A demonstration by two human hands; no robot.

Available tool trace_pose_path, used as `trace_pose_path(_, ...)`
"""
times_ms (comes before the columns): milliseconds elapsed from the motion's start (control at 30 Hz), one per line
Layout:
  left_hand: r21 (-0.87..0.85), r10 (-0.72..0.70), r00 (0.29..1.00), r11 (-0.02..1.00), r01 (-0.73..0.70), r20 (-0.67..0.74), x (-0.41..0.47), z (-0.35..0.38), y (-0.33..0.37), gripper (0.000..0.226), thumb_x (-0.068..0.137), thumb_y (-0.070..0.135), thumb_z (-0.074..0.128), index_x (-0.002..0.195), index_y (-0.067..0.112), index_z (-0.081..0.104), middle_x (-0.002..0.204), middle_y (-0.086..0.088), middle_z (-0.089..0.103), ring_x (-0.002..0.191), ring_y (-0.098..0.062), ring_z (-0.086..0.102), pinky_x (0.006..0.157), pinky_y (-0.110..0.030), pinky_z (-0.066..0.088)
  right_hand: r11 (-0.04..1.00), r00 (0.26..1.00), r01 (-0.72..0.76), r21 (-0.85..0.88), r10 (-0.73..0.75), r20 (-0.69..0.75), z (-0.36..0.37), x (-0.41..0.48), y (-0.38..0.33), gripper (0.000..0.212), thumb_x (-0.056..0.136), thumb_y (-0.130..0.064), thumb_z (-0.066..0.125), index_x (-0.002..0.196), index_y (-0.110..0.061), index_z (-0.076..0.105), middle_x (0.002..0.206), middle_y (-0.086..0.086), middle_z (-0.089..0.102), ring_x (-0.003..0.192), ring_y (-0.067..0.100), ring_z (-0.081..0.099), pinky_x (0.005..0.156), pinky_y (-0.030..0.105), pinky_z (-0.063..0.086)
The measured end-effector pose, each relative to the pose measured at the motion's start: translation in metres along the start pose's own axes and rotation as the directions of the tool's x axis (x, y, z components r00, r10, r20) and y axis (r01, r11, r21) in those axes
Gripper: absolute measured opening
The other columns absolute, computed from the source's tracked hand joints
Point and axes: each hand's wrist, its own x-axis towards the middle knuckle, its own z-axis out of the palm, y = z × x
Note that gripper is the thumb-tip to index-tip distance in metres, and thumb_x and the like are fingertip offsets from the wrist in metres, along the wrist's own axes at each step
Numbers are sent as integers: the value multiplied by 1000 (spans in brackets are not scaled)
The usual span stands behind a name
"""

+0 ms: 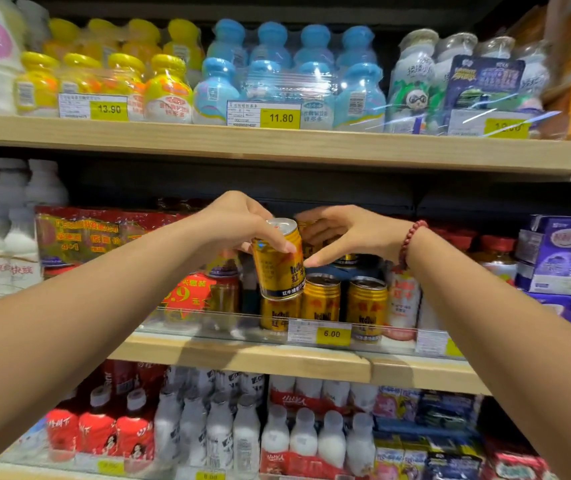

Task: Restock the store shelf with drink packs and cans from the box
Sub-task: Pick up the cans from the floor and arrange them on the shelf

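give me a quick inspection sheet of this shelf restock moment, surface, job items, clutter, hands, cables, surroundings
surface: middle wooden shelf with a clear front rail and a 6.00 price tag
job's things: gold can held tilted above the front row; more gold cans standing on the shelf; the box is not in view
clutter: red multipack left of the cans, purple cartons to the right
grippers: left hand grips the gold can from above; right hand reaches onto another gold can behind it, grasp unclear; red bead bracelet on the right wrist
cables: nothing seen
surroundings: upper shelf with yellow bottle packs and blue bottle packs; lower shelf with white bottles
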Motion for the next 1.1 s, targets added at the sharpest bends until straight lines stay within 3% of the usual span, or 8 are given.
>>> trace_pose_path(33,-20,7,1000,1000,-7,12,5,6,6,45,54,28,89,95,14,76,91,2,71,84,-15,66,58,-22,53,999,1000,16,36,-16,-14,-6,-7,0,84,70,-20,80,142,-23,37,133,2,54,118,14,55,98,28,47)
trace_pose_path(100,-80,26,999,997,-23,39,18,18,13,58,48,24,90,101,7,74,101,-5,73,95,-17,68,80,-34,59,997,997,29,69,-24,-71,-12,-16,-1,87,69,-17,81,143,-23,35,133,3,53,114,14,59,95,28,50)
trace_pose_path(233,-146,66,993,988,-52,94,41,41,24,88,28,36,93,109,9,70,106,-7,72,106,-22,65,91,-40,55,992,974,4,-125,-32,-226,-20,-29,7,88,67,-26,83,142,-21,37,131,1,51,118,16,54,100,33,48)
trace_pose_path(300,-172,68,991,984,-48,115,51,51,26,87,31,35,93,111,12,69,109,-5,71,106,-21,64,94,-39,53,980,961,-20,-197,-35,-274,-23,-33,14,88,66,-30,83,141,-15,39,132,4,54,117,19,55,99,35,49)
trace_pose_path(433,-282,125,973,957,-66,195,63,71,27,65,62,20,85,122,13,62,117,-4,66,106,-16,62,94,-30,50,968,932,-72,-242,-21,-361,-29,-42,27,76,69,-33,81,133,-8,49,116,-1,60,104,12,58,77,13,49)
trace_pose_path(567,-373,171,968,923,-92,183,72,87,23,56,75,11,75,128,12,56,123,-4,62,113,-17,59,89,-25,51,934,895,-160,-318,1,-445,-33,-39,37,80,67,-44,79,131,-5,52,124,9,62,110,20,60,87,29,53)
trace_pose_path(767,-390,183,972,914,-113,148,83,105,18,44,80,3,68,123,10,61,123,-6,61,115,-20,57,88,-24,51,898,884,-255,-359,66,-462,-34,-37,47,74,68,-52,75,124,-8,57,115,7,66,101,19,62,81,29,54)
trace_pose_path(1100,-393,168,980,913,-114,108,87,115,16,52,80,3,69,130,7,54,132,-11,59,122,-23,55,98,-33,49,874,876,-312,-371,114,-469,-33,-36,51,61,70,-52,74,111,-8,62,103,8,69,92,19,65,81,35,57)
